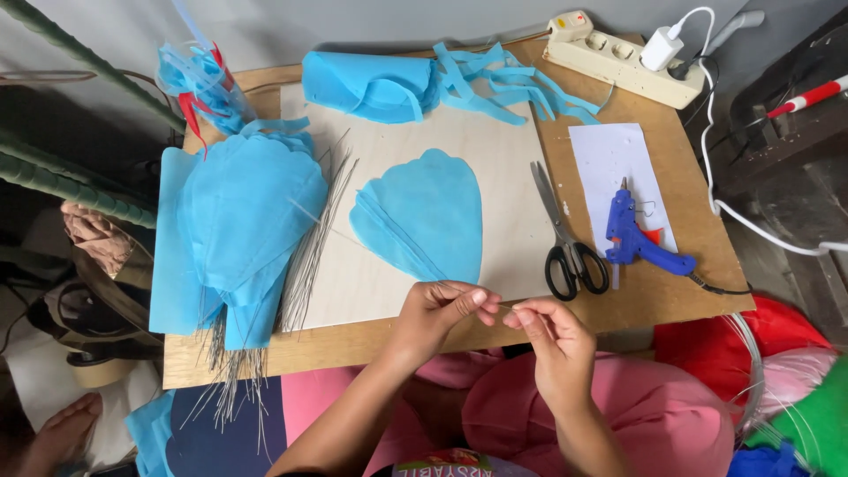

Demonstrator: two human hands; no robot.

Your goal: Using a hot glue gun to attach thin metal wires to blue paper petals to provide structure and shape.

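Hands (pixel 490 322) pinching thin wire (pixel 505 305), blue fabric petal (pixel 424 216) nr.

Small wooden table (pixel 680 225) against a grey wall (pixel 371 22), evenly lit.

Wooden table (pixel 671 265) with pale board (pixel 495 150), scissors (pixel 565 238), glue gun (pixel 636 240).

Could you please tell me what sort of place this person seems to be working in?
Probably a home craft corner: a low wooden table holds blue petal-shaped fabric pieces, a blue glue gun and scissors.
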